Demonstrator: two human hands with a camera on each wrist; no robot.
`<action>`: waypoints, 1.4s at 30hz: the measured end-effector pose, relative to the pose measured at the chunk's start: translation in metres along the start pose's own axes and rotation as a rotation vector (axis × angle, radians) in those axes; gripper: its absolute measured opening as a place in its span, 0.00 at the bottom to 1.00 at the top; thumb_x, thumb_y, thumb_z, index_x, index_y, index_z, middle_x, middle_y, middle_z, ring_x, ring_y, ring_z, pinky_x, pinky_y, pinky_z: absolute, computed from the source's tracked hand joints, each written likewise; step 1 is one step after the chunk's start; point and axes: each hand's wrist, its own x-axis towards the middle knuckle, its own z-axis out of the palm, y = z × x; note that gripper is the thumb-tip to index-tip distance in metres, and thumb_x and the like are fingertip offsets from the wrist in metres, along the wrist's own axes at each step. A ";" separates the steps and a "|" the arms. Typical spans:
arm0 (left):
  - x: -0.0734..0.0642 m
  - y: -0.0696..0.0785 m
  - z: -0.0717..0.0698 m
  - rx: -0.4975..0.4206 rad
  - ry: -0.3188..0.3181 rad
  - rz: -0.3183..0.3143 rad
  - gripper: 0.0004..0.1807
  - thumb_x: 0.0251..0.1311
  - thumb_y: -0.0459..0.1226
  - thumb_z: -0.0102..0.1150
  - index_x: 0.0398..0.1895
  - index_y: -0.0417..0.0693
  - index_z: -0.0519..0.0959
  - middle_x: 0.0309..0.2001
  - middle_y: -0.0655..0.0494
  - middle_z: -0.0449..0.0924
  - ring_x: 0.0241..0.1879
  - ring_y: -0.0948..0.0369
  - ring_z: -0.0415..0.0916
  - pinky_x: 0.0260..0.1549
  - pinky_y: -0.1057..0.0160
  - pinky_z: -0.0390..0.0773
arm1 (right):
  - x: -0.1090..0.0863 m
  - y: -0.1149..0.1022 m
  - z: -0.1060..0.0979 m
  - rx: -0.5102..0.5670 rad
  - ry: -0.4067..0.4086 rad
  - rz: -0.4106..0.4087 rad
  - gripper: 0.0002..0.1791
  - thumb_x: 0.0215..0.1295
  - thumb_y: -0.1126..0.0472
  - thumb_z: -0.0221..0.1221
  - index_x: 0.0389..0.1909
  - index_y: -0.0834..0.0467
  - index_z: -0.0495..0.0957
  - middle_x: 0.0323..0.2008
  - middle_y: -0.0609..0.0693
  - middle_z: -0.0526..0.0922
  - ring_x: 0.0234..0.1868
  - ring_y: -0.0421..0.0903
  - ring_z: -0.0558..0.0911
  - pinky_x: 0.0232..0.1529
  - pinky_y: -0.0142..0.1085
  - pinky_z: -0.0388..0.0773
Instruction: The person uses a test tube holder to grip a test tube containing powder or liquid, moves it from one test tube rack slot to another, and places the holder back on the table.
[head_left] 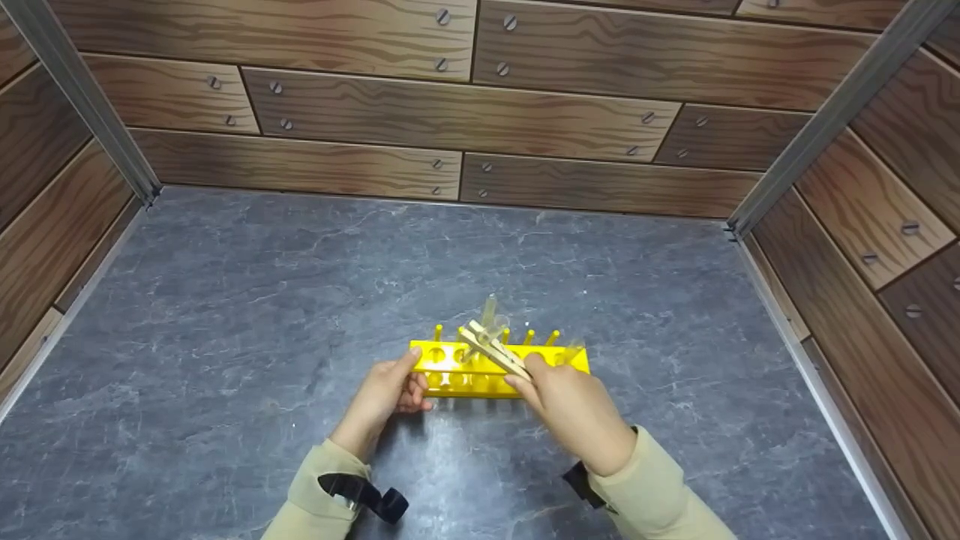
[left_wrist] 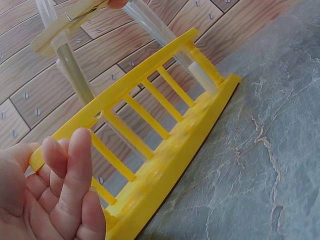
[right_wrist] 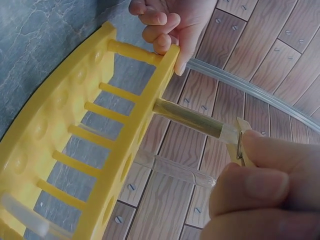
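Note:
A yellow test tube rack (head_left: 480,386) stands on the grey tabletop. My left hand (head_left: 386,390) grips its left end, thumb on the top bar and fingers below. My right hand (head_left: 574,405) pinches a wooden test tube clamp (head_left: 501,355) above the rack. The clamp's jaws are round the upper part of a test tube with yellow-green contents (right_wrist: 192,120). This tube's lower end is at a hole in the rack's top bar, near my left hand. A clear tube (right_wrist: 175,170) shows beside it, partly hidden by my right hand in the right wrist view.
Another test tube with white contents (left_wrist: 202,77) stands in the rack's right end. Several yellow pegs (head_left: 553,337) rise along the rack's far side. Wood-patterned walls (head_left: 450,109) enclose the tabletop (head_left: 285,300) at the back and both sides.

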 end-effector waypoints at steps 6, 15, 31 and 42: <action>-0.006 0.009 0.002 0.045 0.000 -0.009 0.26 0.72 0.46 0.39 0.17 0.44 0.74 0.11 0.58 0.70 0.15 0.62 0.77 0.16 0.69 0.67 | -0.002 0.001 -0.003 0.011 -0.002 0.003 0.15 0.68 0.50 0.51 0.26 0.54 0.65 0.12 0.42 0.56 0.10 0.36 0.53 0.10 0.27 0.53; -0.020 0.025 0.007 0.059 0.011 0.005 0.25 0.72 0.45 0.38 0.17 0.44 0.74 0.12 0.59 0.70 0.16 0.63 0.77 0.16 0.70 0.64 | -0.006 0.001 -0.008 0.011 0.016 0.015 0.15 0.68 0.50 0.52 0.25 0.53 0.66 0.13 0.41 0.57 0.11 0.36 0.53 0.11 0.27 0.53; 0.002 -0.003 0.000 0.092 0.061 -0.006 0.26 0.69 0.52 0.42 0.17 0.46 0.74 0.11 0.59 0.70 0.16 0.62 0.79 0.14 0.70 0.65 | -0.011 0.004 -0.012 -0.010 0.040 0.026 0.15 0.68 0.50 0.52 0.25 0.54 0.66 0.12 0.41 0.57 0.10 0.35 0.54 0.09 0.26 0.52; -0.003 0.001 0.005 0.080 0.063 0.039 0.26 0.68 0.52 0.42 0.15 0.49 0.73 0.10 0.61 0.69 0.14 0.65 0.77 0.13 0.72 0.63 | -0.013 0.007 -0.015 0.004 -0.002 0.023 0.15 0.69 0.49 0.50 0.27 0.54 0.67 0.12 0.41 0.59 0.09 0.35 0.55 0.09 0.26 0.54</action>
